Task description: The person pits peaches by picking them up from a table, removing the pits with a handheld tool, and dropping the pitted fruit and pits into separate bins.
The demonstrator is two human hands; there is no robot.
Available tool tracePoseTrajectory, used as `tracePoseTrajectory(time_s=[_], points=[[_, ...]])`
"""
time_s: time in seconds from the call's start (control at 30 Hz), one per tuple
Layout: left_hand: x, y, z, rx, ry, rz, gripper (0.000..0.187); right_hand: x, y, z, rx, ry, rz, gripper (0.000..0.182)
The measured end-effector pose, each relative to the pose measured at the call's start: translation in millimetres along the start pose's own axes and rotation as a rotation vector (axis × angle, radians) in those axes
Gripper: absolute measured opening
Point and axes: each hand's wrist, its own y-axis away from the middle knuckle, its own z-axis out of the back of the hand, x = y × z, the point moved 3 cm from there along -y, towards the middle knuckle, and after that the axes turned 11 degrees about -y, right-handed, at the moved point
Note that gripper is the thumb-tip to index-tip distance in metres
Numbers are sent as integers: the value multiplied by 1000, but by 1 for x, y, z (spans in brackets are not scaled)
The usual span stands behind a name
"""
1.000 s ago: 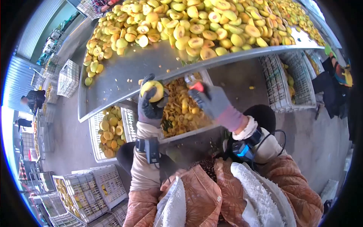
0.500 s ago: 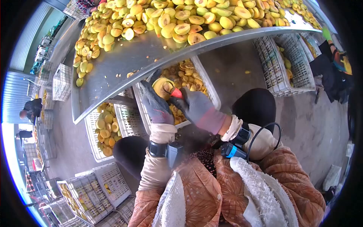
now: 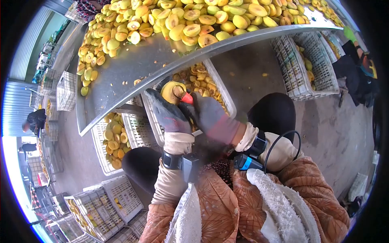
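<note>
My left hand (image 3: 168, 115), in a grey glove, holds a yellow fruit half (image 3: 173, 92) with its cut face turned toward my right hand. My right hand (image 3: 212, 119), gloved too and a little blurred, is closed on a red-handled tool (image 3: 187, 98). The tool's thin dark loop touches the cut face. Beneath both hands is a white crate (image 3: 224, 91) of fruit pieces. Many halved yellow-green fruits (image 3: 191, 30) are heaped on the metal table (image 3: 133, 60) in front.
A white crate of fruit halves (image 3: 115, 139) stands at lower left, more crates (image 3: 310, 69) at right. Stacked crates (image 3: 97, 208) are at bottom left. One person (image 3: 36, 121) is at far left, another (image 3: 356, 73) at far right; a plaid sleeve (image 3: 87, 10) shows at top.
Both hands and the fruit have shifted slightly. The fruit's cut face is turned a little differently, and the tool's loop remains against it.
</note>
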Motion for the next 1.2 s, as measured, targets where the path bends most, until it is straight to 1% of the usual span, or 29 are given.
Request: tracePoseTrajectory(time_s=[0.03, 0.07, 0.13, 0.17, 0.2, 0.23, 0.27, 0.33, 0.37, 0.4, 0.47, 0.5, 0.53, 0.57, 0.6, 0.67, 0.7, 0.73, 0.8, 0.83, 0.87, 0.9, 0.93, 1.0, 1.03, 1.1, 1.13, 1.17, 1.2], points=[[0, -2, 3, -49, -62, -54, 49, 4, 0, 2, 22, 24, -49, 30], [-1, -2, 4, -50, -63, -53, 49, 5, -1, 3, 43, 49, -98, 23], [-7, -2, 5, 69, -140, -111, 47, -4, -3, -2, 69, -1, -65, 24], [-4, -5, 10, 65, -143, -108, 47, -6, -3, -5, 95, -50, -31, 27], [4, -12, 17, 76, -24, -44, 46, -8, -1, -8, 98, -52, -32, 27], [13, -18, 20, 87, 97, 19, 45, -7, -1, -10, 108, -149, -52, 29], [19, -24, 21, 86, 94, 21, 45, -6, 0, -12, 116, -247, -74, 32], [26, -30, 25, -119, 149, 18, 42, -2, 0, -9, 162, -327, -88, 32], [27, -28, 24, -119, 145, 23, 42, -1, 1, -8, 209, -405, -101, 32], [25, -25, 21, -120, 103, -20, 41, -7, 3, -11, 204, -407, -105, 32], [18, -18, 13, -119, 59, -58, 41, -9, 4, -17, 214, -334, 80, 29], [12, -11, 10, -89, -64, -145, 42, -11, 7, -16, 211, -336, 74, 29], [6, -7, 7, -61, -183, -233, 43, 0, 6, -9, 242, -419, -95, 30], [4, -8, 8, -80, -195, -189, 47, 8, 6, -4, 275, -499, -263, 31], [1, -12, 16, -82, -194, -188, 47, 13, 6, -2, 277, -499, -264, 31], [7, -19, 27, 265, 117, 137, 39, 17, 9, -2, 314, -512, -360, 36], [18, -29, 33, 203, 141, 118, 39, 20, 10, -3, 317, -514, -361, 36], [26, -36, 31, 204, 141, 121, 39, 23, 10, -2, 308, -556, -389, 37], [31, -45, 39, -36, -246, -192, 37, 19, 11, -3, 296, -597, -425, 38], [24, -39, 34, -35, -246, -190, 37, 13, 10, -5, 317, -603, -449, 46], [12, -31, 25, -5, -252, -166, 43, 10, 9, -7, 336, -609, -472, 54], [6, -26, 20, 26, -259, -141, 50, 11, 8, -7, 333, -610, -474, 54], [9, -30, 23, 27, -259, -137, 50, 12, 8, -7, 331, -579, -479, 53], [20, -43, 26, 211, -132, -54, 49, 14, 8, -5, 330, -546, -489, 53], [21, -43, 23, 212, -130, -52, 49, 14, 7, -4, 345, -556, -510, 52], [22, -41, 23, -20, -229, -5, 48, 9, 7, -6, 358, -565, -533, 50], [17, -36, 22, -20, -229, -3, 48, 5, 7, -9, 363, -648, -492, 49], [8, -30, 19, 50, -275, -34, 47, 3, 7, -11, 368, -731, -449, 48], [4, -26, 18, 118, -322, -65, 46, 1, 8, -13, 368, -732, -451, 48]])
